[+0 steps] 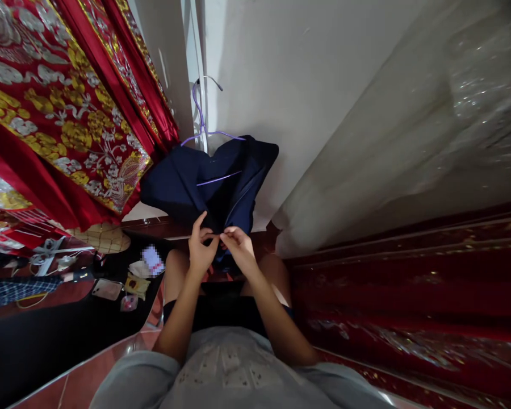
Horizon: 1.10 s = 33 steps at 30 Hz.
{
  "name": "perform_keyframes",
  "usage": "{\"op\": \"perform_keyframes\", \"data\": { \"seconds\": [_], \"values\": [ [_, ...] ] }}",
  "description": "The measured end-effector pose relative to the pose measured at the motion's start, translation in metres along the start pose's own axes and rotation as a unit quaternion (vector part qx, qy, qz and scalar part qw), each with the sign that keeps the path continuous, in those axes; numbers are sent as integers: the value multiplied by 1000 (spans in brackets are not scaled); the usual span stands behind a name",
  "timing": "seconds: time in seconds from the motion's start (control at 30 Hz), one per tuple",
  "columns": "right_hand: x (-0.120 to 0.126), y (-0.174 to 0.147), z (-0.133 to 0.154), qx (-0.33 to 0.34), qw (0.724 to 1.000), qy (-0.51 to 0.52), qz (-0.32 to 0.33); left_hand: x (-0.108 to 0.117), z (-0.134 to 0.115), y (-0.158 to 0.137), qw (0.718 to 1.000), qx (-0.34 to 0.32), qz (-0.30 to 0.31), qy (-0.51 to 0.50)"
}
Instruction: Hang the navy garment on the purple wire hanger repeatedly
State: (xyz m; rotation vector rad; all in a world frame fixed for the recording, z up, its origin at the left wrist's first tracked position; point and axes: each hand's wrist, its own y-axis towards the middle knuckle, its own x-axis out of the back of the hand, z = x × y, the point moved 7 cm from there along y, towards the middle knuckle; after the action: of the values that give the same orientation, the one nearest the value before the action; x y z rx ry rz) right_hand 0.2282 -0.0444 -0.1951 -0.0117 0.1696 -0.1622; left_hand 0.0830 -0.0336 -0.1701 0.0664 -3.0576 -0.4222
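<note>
A dark navy garment (174,184) hangs in front of me on a purple wire hanger (201,116), its front parted so that the hanger's lower bar shows. Just in front of its lower part, my left hand (201,245) has thumb and a finger pinched together, with the index finger raised. Close against it, my right hand (239,245) is also pinched, its fingertips meeting those of the left. Whatever lies between the fingertips is too small to make out. Below the hands, the garment's lower folds are partly hidden.
Red cloth with gold and silver embroidery (76,125) hangs at left. A phone (108,289) and small packets (137,286) lie on a black surface. Plastic-covered material (366,170) and red fabric (409,295) stand at right. A white wall (281,68) is behind.
</note>
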Motion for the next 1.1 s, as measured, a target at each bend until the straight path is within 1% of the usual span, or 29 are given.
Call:
{"op": "perform_keyframes", "data": {
  "seconds": [0.07,0.13,0.2,0.27,0.33,0.4,0.5,0.57,0.67,0.73,0.87,0.97,1.03,1.1],
  "values": [
    [-9,-3,-2,13,998,-56,19,-2,2,-7,999,18,-35,-33],
    [-10,0,6,43,991,-126,18,1,3,-10,996,31,-70,-54],
    [-9,1,13,54,981,-186,10,4,2,-13,993,38,-93,-55],
    [-7,-2,17,53,974,-218,1,6,-2,-15,993,33,-101,-40],
    [-6,-6,17,50,970,-236,-3,5,-6,-19,995,21,-95,-21],
    [-3,-8,12,32,967,-252,0,2,-6,-22,997,5,-81,-9],
    [6,-8,2,-16,961,-275,17,-3,2,-23,999,-15,-44,-2],
    [11,-7,1,-24,958,-285,22,-6,10,-21,1000,-25,-12,14],
    [12,-6,3,1,962,-272,23,-10,19,-17,998,-26,34,49],
    [10,-7,2,9,967,-252,23,-10,21,-16,997,-18,40,71],
    [2,-9,-5,0,976,-216,35,-10,16,-20,996,-15,10,88],
    [-3,-7,-8,-37,988,-138,54,-9,16,-22,997,-5,-15,80],
    [-5,1,-1,-67,993,-71,73,-6,19,-21,997,0,-31,77],
    [-7,19,18,-75,993,-25,90,-5,21,-17,996,-5,-39,84]
  ]
}}
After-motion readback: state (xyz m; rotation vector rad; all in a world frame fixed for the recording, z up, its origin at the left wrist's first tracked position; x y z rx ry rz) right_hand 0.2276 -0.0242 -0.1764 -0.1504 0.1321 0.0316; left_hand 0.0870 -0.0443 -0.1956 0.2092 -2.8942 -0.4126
